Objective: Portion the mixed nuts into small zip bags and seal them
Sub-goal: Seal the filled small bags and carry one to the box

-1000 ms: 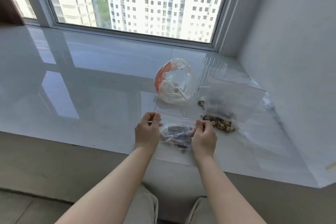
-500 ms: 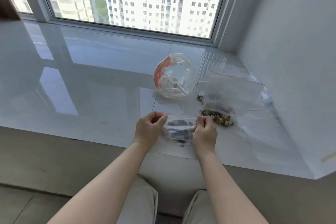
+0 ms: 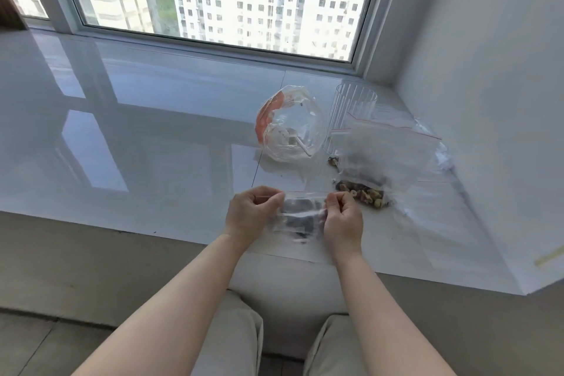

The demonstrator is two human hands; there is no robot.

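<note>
A small clear zip bag [image 3: 302, 214] with dark nuts inside hangs between my two hands, just above the front edge of the white sill [image 3: 152, 162]. My left hand [image 3: 250, 212] pinches the bag's top left corner at the red zip line. My right hand [image 3: 343, 218] pinches the top right corner. To the right, on the sill, lie more clear zip bags [image 3: 384, 149]; one holds mixed nuts [image 3: 363, 194].
A crumpled clear bag with an orange print [image 3: 288, 123] stands behind my hands. A ribbed clear cup [image 3: 354, 104] stands at the back right, near the white wall [image 3: 488, 101]. The window is behind. My knees are below the sill.
The bag between my hands has risen a little and its top edge is pulled straighter. Both hands keep their pinch on the corners.
</note>
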